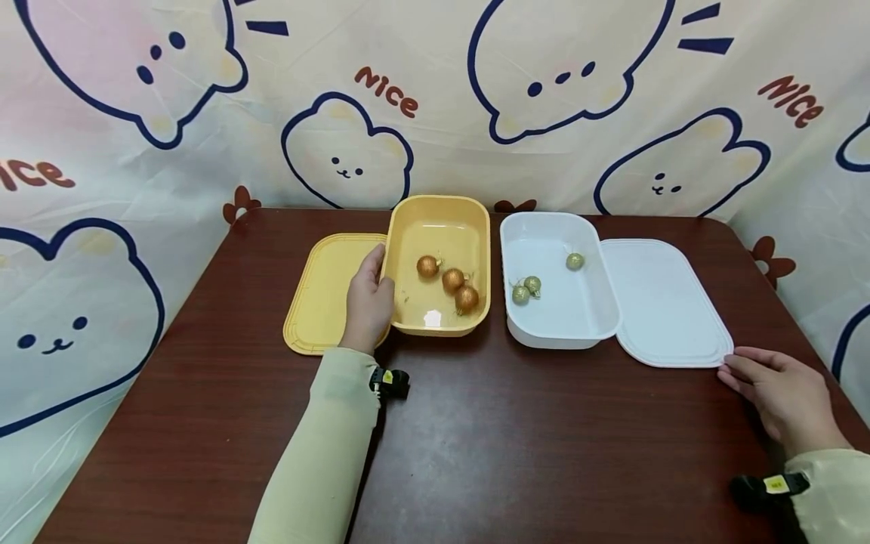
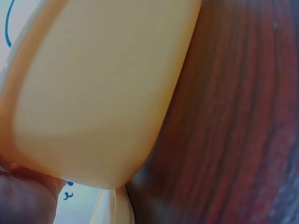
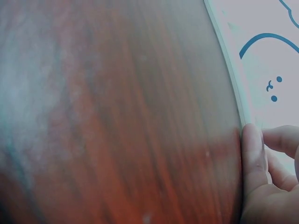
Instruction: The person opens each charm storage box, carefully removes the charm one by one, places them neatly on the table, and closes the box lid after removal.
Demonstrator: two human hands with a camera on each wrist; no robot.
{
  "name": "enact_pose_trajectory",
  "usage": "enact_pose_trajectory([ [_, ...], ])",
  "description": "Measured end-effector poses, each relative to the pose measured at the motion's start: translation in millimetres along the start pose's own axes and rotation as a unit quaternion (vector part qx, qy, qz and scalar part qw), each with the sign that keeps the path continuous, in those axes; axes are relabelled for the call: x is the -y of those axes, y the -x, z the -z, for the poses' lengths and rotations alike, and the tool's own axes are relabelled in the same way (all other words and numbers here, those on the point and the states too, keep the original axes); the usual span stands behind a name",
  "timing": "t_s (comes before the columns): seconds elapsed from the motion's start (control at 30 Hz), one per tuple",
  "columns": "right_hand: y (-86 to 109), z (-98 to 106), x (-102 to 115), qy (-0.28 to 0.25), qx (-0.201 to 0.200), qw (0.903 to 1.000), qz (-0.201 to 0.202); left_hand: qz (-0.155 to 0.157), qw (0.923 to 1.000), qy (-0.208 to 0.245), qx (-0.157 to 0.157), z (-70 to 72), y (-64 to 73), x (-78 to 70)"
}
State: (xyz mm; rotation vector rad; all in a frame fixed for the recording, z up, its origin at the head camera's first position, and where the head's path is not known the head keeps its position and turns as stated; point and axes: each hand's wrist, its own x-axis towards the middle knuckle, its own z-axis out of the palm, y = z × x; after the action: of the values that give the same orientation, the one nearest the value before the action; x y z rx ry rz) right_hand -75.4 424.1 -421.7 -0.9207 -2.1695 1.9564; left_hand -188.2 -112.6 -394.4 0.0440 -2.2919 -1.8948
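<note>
My left hand (image 1: 369, 302) grips the left side of a yellow plastic container (image 1: 403, 227), with fingers at its rim. In the left wrist view, the container's outer wall (image 2: 103, 93) fills much of the picture, and part of the hand (image 2: 28, 196) shows below its rim. Three copper-coloured bauble ornaments (image 1: 453, 280) lie inside. At the far right my right hand (image 1: 788, 397) pinches the near right corner of a flat white lid (image 1: 669, 302). The right wrist view shows thumb and fingers (image 3: 254, 158) at that lid's edge (image 3: 229, 60).
Between the yellow container and the white lid stands a white container (image 1: 557, 317) holding three small pale-gold baubles (image 1: 575, 261). A yellow lid (image 1: 326, 295) lies left of the yellow container, partly behind my left hand. Behind the brown table (image 1: 476, 438) hangs a cartoon-printed cloth (image 1: 435, 151).
</note>
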Motion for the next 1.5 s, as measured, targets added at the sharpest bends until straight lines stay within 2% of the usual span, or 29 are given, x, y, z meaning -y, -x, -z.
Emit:
enact_pose_trajectory([
  [0.23, -2.2, -2.0, 0.8, -0.014, 0.005, 0.9999, -0.002, 0.024, 0.9996, 0.012, 0.003, 3.1, 0.1, 0.9],
  [0.4, 3.1, -4.1, 8.6, -0.022, -0.024, 0.9993, 0.018, 0.037, 0.999, 0.025, 0.008, 1.3, 1.3, 1.2],
  [0.53, 14.6, -12.3, 22.9, 0.047, -0.045, 0.9962, 0.057, 0.038, 0.9989, 0.028, 0.007, 0.2, 1.8, 1.2],
  [0.63, 26.7, -24.1, 35.8, 0.115, -0.046, 0.9885, 0.087, 0.045, 0.9983, 0.038, 0.008, -0.3, 1.4, 1.4],
  [0.73, 39.2, -39.2, 47.9, 0.142, -0.025, 0.9818, 0.123, 0.053, 0.9972, 0.053, 0.01, -0.2, 0.7, 2.0],
  [0.83, 51.2, -55.1, 59.2, 0.161, 0.015, 0.9743, 0.157, 0.062, 0.9955, 0.07, 0.014, -0.5, 0.0, 3.5],
  [0.97, 64.8, -80.8, 70.5, 0.198, 0.065, 0.9587, 0.193, 0.087, 0.9913, 0.096, 0.022, 0.1, -1.1, 6.7],
  [1.1, 73.0, -112.4, 75.9, 0.215, 0.094, 0.9455, 0.226, 0.108, 0.9855, 0.128, 0.026, 0.4, -1.2, 8.4],
  [1.3, 82.6, -156.8, 81.8, 0.189, 0.15, 0.9387, 0.246, 0.109, 0.9804, 0.162, 0.025, 0.4, 0.3, 10.6],
  [1.5, 94.3, -190.6, 88.0, 0.17, 0.194, 0.9352, 0.243, 0.12, 0.9769, 0.174, 0.033, 1.3, 1.1, 12.3],
])
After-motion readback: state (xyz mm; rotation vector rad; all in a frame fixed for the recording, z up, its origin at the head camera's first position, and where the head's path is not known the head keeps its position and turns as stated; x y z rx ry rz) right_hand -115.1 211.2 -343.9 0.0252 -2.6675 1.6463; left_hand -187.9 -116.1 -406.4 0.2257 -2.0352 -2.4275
